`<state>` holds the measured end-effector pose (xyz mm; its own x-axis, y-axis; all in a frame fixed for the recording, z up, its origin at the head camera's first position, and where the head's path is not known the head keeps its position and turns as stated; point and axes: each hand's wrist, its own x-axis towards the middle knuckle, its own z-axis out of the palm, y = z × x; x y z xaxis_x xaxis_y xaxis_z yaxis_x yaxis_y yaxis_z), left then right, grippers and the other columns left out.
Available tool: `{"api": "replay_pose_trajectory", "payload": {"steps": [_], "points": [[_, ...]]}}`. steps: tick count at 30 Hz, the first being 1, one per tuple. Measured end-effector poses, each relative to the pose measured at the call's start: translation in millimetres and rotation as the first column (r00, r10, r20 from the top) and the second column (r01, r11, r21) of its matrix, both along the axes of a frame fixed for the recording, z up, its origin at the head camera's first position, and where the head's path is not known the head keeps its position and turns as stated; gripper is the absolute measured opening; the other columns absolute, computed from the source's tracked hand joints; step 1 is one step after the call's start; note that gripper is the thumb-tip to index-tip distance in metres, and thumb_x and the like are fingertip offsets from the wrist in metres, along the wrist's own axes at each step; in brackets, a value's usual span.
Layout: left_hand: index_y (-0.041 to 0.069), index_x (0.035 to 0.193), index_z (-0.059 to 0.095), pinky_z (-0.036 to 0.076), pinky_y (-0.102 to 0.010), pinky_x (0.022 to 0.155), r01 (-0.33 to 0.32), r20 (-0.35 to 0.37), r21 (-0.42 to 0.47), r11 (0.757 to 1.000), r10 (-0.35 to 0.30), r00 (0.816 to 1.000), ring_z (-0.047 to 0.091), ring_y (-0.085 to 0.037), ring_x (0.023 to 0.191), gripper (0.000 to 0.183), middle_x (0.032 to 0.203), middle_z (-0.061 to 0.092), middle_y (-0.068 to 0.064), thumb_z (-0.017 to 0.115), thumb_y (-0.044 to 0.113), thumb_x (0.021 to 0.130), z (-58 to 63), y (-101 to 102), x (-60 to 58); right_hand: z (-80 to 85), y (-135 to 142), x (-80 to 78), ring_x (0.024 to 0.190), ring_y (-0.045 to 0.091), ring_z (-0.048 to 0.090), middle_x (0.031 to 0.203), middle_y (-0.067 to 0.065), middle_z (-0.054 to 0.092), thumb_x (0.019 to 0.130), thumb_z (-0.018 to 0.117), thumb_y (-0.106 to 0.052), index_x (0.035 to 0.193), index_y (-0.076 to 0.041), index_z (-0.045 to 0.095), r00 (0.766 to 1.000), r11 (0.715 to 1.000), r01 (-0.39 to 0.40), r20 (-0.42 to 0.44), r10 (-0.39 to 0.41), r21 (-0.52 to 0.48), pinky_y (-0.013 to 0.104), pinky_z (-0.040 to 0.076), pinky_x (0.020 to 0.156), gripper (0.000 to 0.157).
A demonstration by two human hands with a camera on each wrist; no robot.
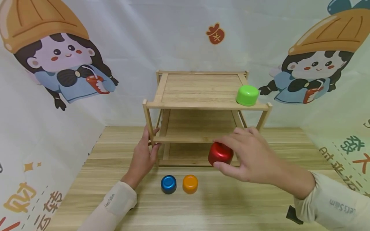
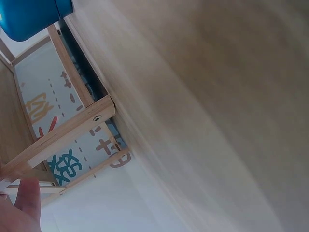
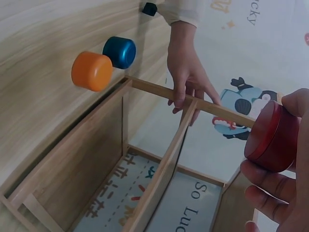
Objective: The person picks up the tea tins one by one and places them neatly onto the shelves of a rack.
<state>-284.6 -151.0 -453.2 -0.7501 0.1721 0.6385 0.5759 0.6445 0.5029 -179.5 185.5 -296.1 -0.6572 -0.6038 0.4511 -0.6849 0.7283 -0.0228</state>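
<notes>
My right hand pinches a small red round canister between thumb and fingers, in front of the shelf's lower tiers. A seam runs round this canister in the right wrist view. At the left front post of the wooden shelf, my left hand grips the frame; the right wrist view shows its fingers about the post. A blue canister and an orange canister stand side by side on the table before the shelf. On the top tier's right front corner sits a green canister.
The shelf stands on a wood-grain table, close to a printed cloth backdrop that also runs along both sides. Near the right sleeve lies a small black object.
</notes>
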Motion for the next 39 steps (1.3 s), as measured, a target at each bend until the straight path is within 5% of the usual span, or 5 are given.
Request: {"api": "replay_pose_trajectory", "payload": {"steps": [39], "points": [[0.020, 0.163, 0.014, 0.062, -0.047, 0.093, 0.002, -0.020, -0.002, 1.000, -0.002, 1.000, 0.067, -0.033, 0.117, 0.086, 0.151, 0.055, -0.008, 0.066, 0.004, 0.097, 0.1, 0, -0.3, 61.1, 9, -44.6, 0.102, 0.020, 0.054, 0.108, -0.001, 0.075, 0.085, 0.070, -0.052, 0.124, -0.017, 0.069, 0.997, 1.000, -0.003, -0.076, 0.003, -0.002, 0.050, 0.034, 0.085, 0.053]]}}
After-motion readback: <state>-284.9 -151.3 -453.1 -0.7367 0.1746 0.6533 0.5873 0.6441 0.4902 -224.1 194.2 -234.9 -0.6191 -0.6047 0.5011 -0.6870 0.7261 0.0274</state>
